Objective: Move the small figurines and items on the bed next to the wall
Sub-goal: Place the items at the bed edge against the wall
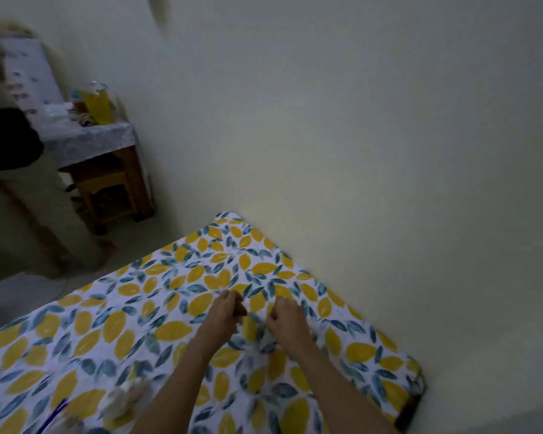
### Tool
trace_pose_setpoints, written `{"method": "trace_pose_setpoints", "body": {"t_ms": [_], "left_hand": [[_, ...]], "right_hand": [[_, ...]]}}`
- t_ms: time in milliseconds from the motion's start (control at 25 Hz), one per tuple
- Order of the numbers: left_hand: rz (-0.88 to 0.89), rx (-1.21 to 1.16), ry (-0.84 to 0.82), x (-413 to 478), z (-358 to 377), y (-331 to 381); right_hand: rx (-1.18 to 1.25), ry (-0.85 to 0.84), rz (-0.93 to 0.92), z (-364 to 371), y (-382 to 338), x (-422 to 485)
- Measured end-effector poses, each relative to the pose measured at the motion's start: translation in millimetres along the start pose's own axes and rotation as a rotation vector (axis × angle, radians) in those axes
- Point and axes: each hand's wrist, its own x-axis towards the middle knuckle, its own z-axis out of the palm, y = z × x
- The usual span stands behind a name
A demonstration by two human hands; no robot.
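Both my hands hover over the bed (113, 333), which has a lemon-and-leaf sheet and lies along the pale wall (358, 151). My left hand (224, 313) is curled shut around a small item (224, 291); a white tip shows above the fingers and a brown part beside the thumb. A short way to its right, my right hand (287, 319) is closed in a fist, and I see nothing sticking out of it. A blurred whitish figurine (123, 399) lies on the sheet at the lower left, beside my left forearm. A thin blue item (55, 413) lies further left.
A dark object (412, 404) sits at the bed's right corner against the wall. Another person (10, 139) in a dark top and beige trousers stands on the floor at left. Behind them is a cloth-covered side table (88, 139) with a yellow bottle (98, 103).
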Motion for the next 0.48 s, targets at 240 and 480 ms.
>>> {"method": "trace_pose_setpoints", "body": {"t_ms": [240, 480], "left_hand": [[0.181, 0.022, -0.229, 85, 85, 109], [0.274, 0.125, -0.267, 102, 111, 126]], "right_hand": [[0.024, 0.099, 0.351, -45, 123, 11], [0.003, 0.044, 0.263, -45, 138, 11]]}}
